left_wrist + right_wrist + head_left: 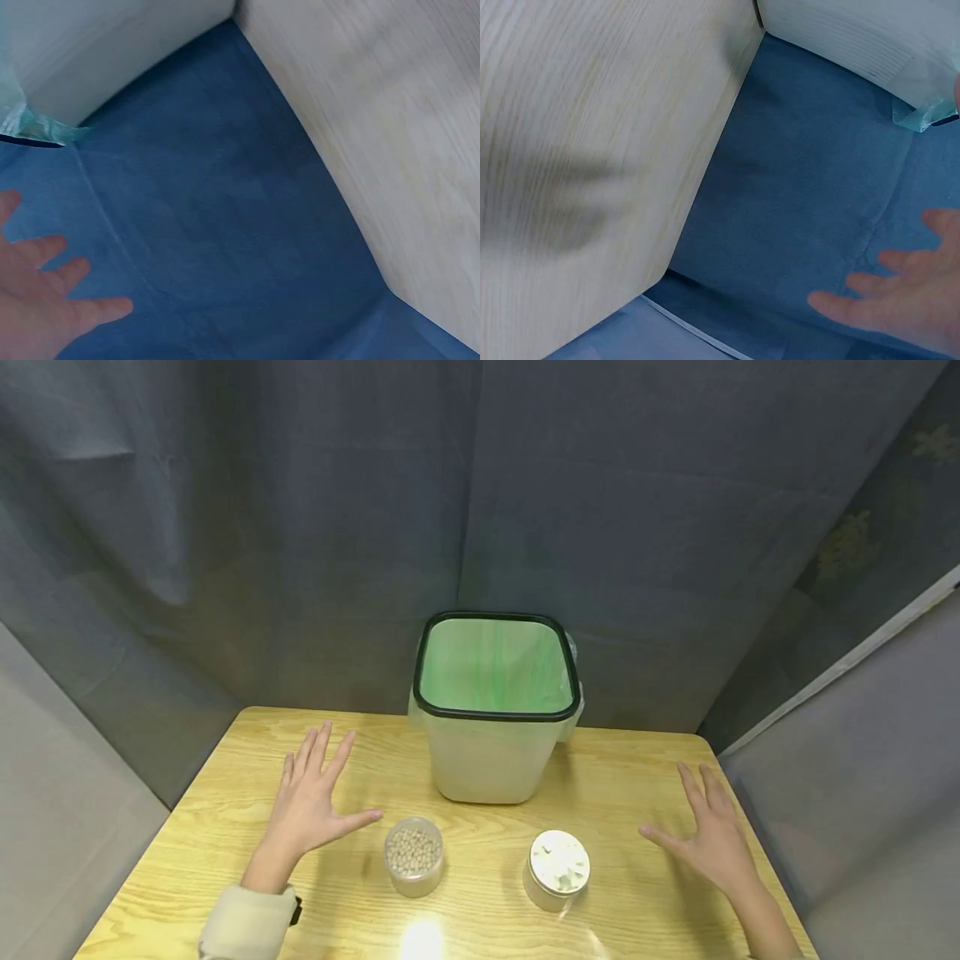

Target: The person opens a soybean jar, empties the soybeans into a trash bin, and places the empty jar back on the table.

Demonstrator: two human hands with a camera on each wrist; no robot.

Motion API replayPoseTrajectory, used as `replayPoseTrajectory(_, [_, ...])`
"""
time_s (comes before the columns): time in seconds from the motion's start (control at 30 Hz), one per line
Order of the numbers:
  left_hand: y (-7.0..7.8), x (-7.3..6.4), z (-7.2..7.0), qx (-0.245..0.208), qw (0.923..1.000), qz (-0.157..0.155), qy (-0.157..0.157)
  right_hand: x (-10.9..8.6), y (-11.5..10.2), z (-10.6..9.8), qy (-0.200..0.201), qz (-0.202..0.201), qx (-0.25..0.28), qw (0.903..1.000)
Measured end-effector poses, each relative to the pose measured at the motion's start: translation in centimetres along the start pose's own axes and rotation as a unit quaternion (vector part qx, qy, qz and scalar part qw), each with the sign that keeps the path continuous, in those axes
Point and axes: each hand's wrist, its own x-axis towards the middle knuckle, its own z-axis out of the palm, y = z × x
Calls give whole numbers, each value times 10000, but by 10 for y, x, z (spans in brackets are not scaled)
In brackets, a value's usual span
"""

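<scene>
Over the left side of the table, my left hand (pixel 306 806) is spread with its fingers straight and holds nothing. Its thumb points toward a clear round tub (pixel 415 883) filled with small beige pellets (pixel 412 851). On the right side my right hand (pixel 712 843) is likewise spread and bare, its thumb toward a round tin (pixel 551 897). White pieces (pixel 560 860) show at the tin's top. Both wrist views catch the spread fingers of the left hand (pixel 45 292) and right hand (pixel 900 292) at their edges.
A translucent bin (pixel 483 768) with a black rim (pixel 495 716) and a green liner (pixel 495 664) stands at the back middle of the wooden table (pixel 630 777). Dark cloth (pixel 337 527) hangs behind the table, and pale panels (pixel 60 793) flank it.
</scene>
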Motion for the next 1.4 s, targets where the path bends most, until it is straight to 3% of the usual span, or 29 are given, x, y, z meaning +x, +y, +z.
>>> replayPoseTrajectory(0.33, [20, 7, -7, -492, 9952, 689, 498, -5, 0, 1, -412, -39, 686, 9968])
replayPoseTrajectory(0.53, [32, 9, -9, -703, 9932, 827, 427, -10, 4, 10, -495, -178, 845, 9950])
replayPoseTrajectory(0.73, [43, 10, -7, -976, 9897, 988, 360, -16, 7, 23, -834, -110, 1103, 9903])
replayPoseTrajectory(1.13, [63, 12, 15, -1528, 9807, 1217, -2, -27, 18, 57, -1257, 258, 1667, 9776])
replayPoseTrajectory(1.4, [75, 11, 39, -1726, 9747, 1403, -236, -35, 24, 79, -1344, 189, 1964, 9711])
